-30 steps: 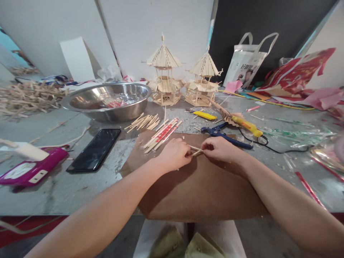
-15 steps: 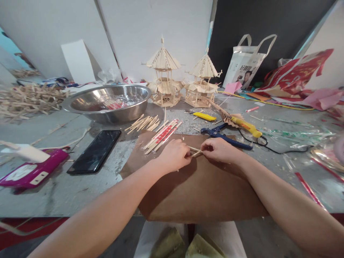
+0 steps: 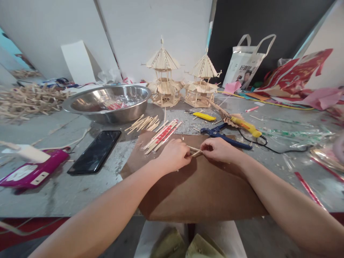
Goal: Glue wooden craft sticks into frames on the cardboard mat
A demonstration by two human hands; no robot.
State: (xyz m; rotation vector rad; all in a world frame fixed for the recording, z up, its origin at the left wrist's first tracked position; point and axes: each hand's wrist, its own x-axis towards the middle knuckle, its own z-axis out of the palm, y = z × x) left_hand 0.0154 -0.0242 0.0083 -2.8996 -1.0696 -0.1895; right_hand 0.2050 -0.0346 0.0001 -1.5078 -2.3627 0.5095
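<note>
Over a brown board (image 3: 199,197), my left hand (image 3: 176,154) is closed on thin wooden sticks (image 3: 195,152). My right hand (image 3: 215,148) pinches the other end of these sticks, which meet at a narrow angle between the hands. The fingers hide part of the sticks, so I cannot tell whether they are joined. Just beyond my left hand lie chopsticks in red-and-clear wrappers (image 3: 162,136). Short cut sticks (image 3: 143,123) form a loose pile behind these. Close to my right hand rest blue-handled cutters (image 3: 225,138).
Two stick-built pagodas (image 3: 163,87) stand at the back, right of a steel basin (image 3: 107,114). A phone (image 3: 94,152) and a purple power strip (image 3: 37,168) lie at left. Rightward are a yellow utility knife (image 3: 204,116), a yellow-handled corded tool (image 3: 245,126) and a white bag (image 3: 243,66).
</note>
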